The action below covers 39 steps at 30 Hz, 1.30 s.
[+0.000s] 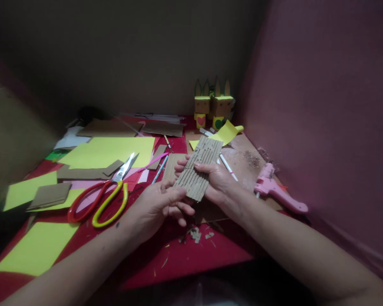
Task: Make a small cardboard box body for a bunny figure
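Note:
A strip of corrugated cardboard (198,170), its ridges laid bare, is tilted above the table between my hands. My right hand (217,182) grips it along the right edge, thumb on top and fingers underneath. At its lower left corner, my left hand (166,202) pinches it between thumb and forefinger, the other fingers loosely curled. Torn paper scraps (195,234) lie on the red table below. Left of my left hand are large scissors (115,182) with one red and one yellow handle, blades apart.
A pink glue gun (279,187) rests at the right by a cardboard board (242,157). Yellow sheets (115,151) and cardboard pieces cover the left of the red table (191,263). Two box figures with pointed ears (222,104) stand at the back. A purple wall (332,127) bounds the right.

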Each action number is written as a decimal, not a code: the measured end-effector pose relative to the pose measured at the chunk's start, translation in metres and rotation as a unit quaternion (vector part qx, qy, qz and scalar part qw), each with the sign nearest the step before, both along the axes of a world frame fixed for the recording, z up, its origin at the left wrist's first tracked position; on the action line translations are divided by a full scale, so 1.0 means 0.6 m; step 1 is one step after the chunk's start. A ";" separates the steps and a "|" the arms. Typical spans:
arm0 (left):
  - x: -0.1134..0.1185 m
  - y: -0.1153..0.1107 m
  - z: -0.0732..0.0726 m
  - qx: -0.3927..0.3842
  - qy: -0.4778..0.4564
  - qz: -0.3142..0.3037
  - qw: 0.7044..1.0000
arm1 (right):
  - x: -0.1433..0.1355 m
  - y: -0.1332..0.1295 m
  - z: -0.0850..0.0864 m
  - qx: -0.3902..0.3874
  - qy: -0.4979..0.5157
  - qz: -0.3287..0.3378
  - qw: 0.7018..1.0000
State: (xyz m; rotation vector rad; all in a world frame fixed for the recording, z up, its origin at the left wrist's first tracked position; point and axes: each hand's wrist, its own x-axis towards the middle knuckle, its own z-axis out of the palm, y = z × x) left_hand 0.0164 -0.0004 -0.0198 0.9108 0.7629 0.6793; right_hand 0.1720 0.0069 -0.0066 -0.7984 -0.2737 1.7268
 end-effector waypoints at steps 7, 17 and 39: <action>0.003 -0.003 -0.007 0.002 0.050 -0.038 0.998 | -0.012 -0.018 0.002 0.102 0.035 0.026 0.994; -0.002 0.001 -0.010 0.098 0.142 0.039 0.984 | 0.019 -0.042 0.048 0.328 0.004 0.074 0.942; -0.021 0.011 -0.014 0.249 0.201 0.029 0.947 | 0.034 -0.019 0.030 0.300 0.071 0.079 0.948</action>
